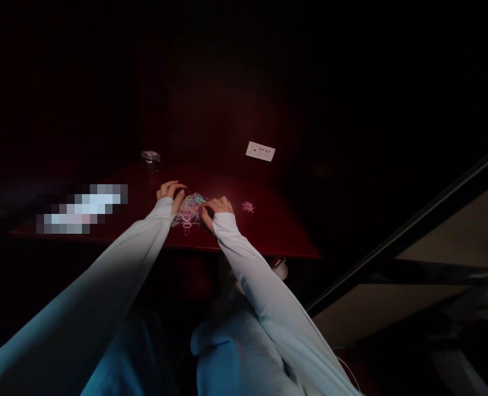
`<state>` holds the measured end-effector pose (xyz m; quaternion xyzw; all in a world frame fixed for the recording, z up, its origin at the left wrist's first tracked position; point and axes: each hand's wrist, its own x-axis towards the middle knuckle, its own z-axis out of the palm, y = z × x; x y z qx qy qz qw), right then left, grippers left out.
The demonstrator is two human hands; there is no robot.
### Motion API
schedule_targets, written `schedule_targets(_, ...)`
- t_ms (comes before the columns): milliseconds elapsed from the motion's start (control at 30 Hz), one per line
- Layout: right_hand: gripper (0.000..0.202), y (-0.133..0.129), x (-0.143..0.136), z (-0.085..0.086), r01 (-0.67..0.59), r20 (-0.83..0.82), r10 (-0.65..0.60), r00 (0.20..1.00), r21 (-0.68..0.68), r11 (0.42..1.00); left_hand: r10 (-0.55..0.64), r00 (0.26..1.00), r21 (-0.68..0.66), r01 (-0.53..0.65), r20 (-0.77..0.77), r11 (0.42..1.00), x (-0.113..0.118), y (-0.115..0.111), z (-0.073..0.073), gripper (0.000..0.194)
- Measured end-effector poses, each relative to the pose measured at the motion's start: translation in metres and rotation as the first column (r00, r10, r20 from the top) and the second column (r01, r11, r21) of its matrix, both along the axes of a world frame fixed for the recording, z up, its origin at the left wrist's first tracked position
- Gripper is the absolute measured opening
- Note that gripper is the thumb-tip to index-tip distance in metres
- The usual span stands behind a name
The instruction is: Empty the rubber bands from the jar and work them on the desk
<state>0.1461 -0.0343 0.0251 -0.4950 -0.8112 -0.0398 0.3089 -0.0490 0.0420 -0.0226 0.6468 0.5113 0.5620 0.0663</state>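
A loose pile of small multicoloured elastic hair ties (190, 210), mostly pink and purple with some green, lies on the dark red table between my hands. My left hand (170, 192) rests at the pile's left edge, its fingers stretched out and apart, with the thumb by the ties. From the right, my right hand (218, 208) reaches into the pile. Its thumb and forefinger come together at the ties; whatever is between them is too small to make out. A smaller heap of pink hair ties (248, 207) sits apart, right of my right hand.
A clear lidded jar (150, 158) stands at the back left of the table (269, 234). A white socket panel (260, 151) is behind the ties. Something blurred out (83, 209) lies at the left. The table's front edge runs beneath my forearms.
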Motion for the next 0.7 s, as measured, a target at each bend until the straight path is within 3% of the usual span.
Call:
schedule_targets(267,0.019,-0.001,0.002,0.003,0.079,-0.018,-0.079,0.997,0.0,0.997,0.029,0.989,-0.026,-0.026,0.144,0.999,0.007,-0.011,0.01,0.031)
schedule_targets(533,0.021,0.001,0.003,0.003,0.086,0.005,-0.086,0.996,-0.04,0.996,0.129,0.977,-0.043,-0.123,0.172,0.991,0.01,-0.009,0.015,0.02)
schedule_targets(700,0.02,0.003,0.003,0.001,0.074,-0.012,-0.074,0.997,-0.045,0.996,0.126,0.972,-0.044,-0.119,0.197,0.992,0.008,-0.009,0.016,0.013)
